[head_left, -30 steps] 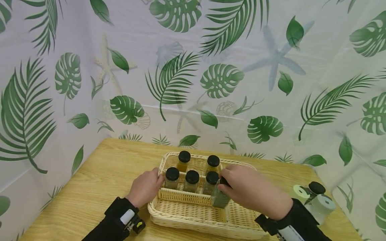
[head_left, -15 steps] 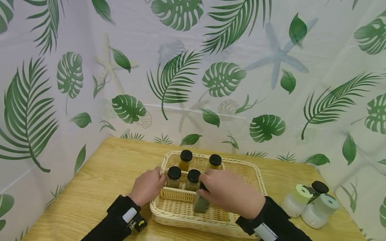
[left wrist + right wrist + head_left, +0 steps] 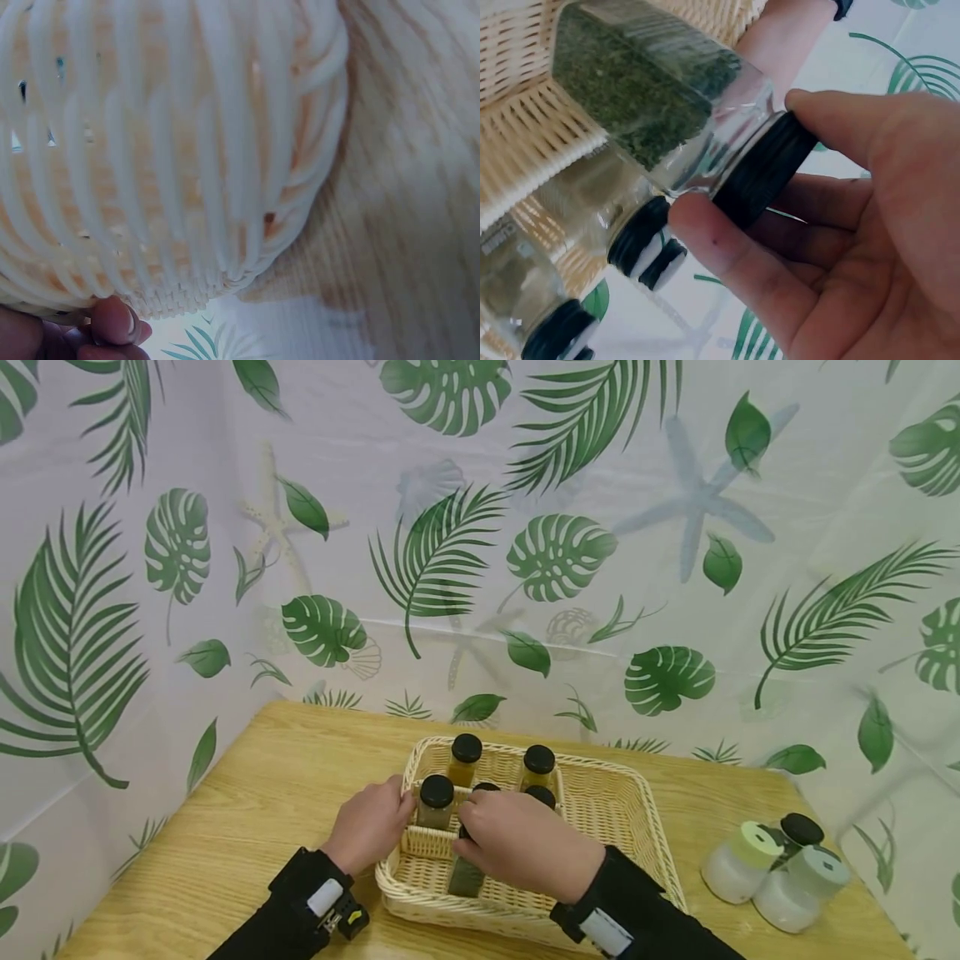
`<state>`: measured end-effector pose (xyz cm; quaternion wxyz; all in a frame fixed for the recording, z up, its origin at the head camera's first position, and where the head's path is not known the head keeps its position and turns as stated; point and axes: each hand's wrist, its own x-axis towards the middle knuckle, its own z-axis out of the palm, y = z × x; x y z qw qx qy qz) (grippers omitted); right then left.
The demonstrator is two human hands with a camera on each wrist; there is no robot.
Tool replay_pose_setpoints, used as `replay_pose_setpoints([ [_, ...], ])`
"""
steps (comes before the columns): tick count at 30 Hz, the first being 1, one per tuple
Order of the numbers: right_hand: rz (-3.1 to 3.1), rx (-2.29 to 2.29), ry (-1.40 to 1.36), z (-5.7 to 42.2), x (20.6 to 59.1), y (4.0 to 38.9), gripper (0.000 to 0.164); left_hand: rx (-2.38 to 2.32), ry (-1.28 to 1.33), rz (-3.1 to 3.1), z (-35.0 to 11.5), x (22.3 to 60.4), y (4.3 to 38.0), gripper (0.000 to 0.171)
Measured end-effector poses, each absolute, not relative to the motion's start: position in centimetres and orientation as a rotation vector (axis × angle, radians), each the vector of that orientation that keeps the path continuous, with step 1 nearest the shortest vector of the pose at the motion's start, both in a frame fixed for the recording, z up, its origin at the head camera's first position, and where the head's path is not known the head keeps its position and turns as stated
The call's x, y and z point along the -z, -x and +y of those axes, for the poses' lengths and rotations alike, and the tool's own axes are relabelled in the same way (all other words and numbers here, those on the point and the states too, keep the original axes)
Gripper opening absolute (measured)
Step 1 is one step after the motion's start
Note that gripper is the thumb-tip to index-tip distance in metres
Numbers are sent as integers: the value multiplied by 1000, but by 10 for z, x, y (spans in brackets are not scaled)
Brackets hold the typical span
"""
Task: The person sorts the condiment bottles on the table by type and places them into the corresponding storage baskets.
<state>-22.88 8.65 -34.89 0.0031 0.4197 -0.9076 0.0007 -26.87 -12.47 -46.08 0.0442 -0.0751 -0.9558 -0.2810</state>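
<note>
My right hand pinches the black lid of a square glass spice jar filled with dried green herbs. In the head view that jar hangs over the front left compartment of a wicker basket, its top hidden by my fingers. On the basket's left side, my left hand grips the rim; the left wrist view shows its fingertips against the woven wall. Several black-lidded jars stand in the rear compartments, among them one at the left and two amber ones behind.
To the right of the basket, a yellow-lidded shaker, a pale-green-lidded shaker and a black-lidded jar stand close together on the wooden table. A leaf-printed cloth hangs behind the table.
My right hand has carried the herb jar leftward, from the basket's middle divider to the front left compartment. The left hand keeps its grip on the rim.
</note>
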Motion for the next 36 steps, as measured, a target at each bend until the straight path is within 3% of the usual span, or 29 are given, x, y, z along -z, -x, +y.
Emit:
replay_pose_setpoints([
  [36,-2769,135,-1348,49,367,242,30,853,252,-2901,-127,461,268,28],
])
